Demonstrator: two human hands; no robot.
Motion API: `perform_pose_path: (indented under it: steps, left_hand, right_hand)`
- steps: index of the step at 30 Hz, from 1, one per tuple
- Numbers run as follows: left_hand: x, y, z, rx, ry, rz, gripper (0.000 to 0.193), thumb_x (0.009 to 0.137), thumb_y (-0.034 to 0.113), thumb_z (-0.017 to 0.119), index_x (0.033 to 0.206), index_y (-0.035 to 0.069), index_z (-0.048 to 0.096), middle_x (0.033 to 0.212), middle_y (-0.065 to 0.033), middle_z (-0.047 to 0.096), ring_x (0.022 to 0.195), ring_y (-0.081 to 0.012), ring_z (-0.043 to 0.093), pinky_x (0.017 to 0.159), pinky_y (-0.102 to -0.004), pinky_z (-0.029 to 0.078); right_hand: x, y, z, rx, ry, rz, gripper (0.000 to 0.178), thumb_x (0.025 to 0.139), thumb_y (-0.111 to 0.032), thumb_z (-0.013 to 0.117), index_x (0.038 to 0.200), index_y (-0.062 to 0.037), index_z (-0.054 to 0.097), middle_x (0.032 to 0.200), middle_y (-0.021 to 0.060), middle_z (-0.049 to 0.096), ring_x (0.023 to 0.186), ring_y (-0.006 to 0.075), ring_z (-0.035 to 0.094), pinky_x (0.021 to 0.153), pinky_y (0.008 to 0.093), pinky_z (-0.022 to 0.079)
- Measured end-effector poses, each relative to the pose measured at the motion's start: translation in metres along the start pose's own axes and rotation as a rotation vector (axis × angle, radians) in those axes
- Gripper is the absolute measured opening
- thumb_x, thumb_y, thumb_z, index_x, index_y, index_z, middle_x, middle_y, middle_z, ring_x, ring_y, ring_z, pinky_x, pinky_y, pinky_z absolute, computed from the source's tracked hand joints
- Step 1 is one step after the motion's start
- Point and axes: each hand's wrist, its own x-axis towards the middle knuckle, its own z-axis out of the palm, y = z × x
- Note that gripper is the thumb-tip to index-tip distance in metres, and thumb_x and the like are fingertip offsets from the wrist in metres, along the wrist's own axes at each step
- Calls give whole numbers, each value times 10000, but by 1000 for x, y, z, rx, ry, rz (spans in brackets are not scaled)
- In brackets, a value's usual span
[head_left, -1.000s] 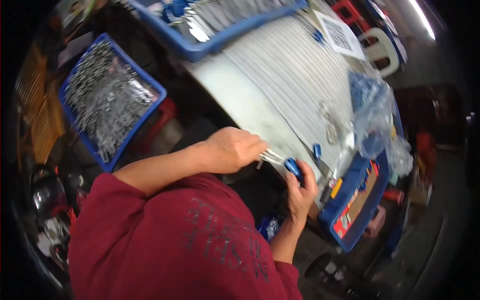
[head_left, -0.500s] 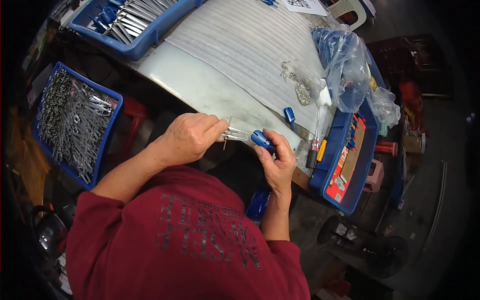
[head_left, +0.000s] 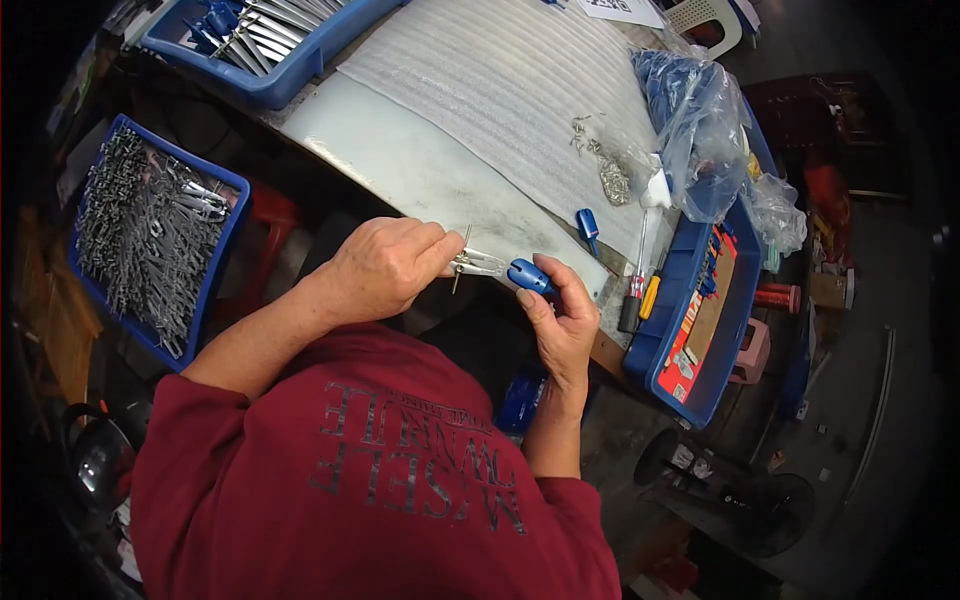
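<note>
Prongs (head_left: 484, 262), slim metal, left hand (head_left: 390, 265) pinching them, knuckles up, just left of smooth blue cap (head_left: 528, 276); right hand (head_left: 566, 318) pinches that!

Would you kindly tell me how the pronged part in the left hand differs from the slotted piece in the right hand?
The pronged part is silvery, whereas the slotted piece is blue. The pronged part is slender and forked; the slotted piece is stubby and rounded. Both are held, one in the left hand, one in the right hand, with their ends facing each other.
</note>
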Motion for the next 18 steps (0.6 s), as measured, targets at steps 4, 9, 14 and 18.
perform_pose_path:
  steps: [4,9,14,18]
  left_hand:
    - [-1,0,0,8,-7,-6,261,631,74,605,853,4,486,630,-85,448,568,-242,494,482,-338,391]
    - [-1,1,0,3,-11,-9,258,636,77,603,855,7,486,632,-87,447,569,-244,494,485,-340,392]
    - [-2,0,2,-18,-16,-13,256,638,78,602,854,11,482,634,-88,445,571,-249,494,490,-344,392]
    - [-3,0,2,-36,-28,-20,261,639,78,604,857,11,477,633,-92,443,575,-253,496,490,-349,390]
  right_hand:
    - [0,0,1,10,-2,15,314,738,-50,628,1022,36,526,875,53,523,687,66,475,583,172,393]
    - [-2,1,3,104,-16,75,312,741,-43,622,1027,36,523,885,49,515,702,60,471,591,171,393]
    - [-3,3,1,139,-44,116,354,726,-32,640,1053,34,522,969,61,556,849,106,528,750,217,419]
    - [-3,2,1,136,-69,108,358,715,-31,649,1044,36,525,963,57,553,851,107,525,754,217,415]
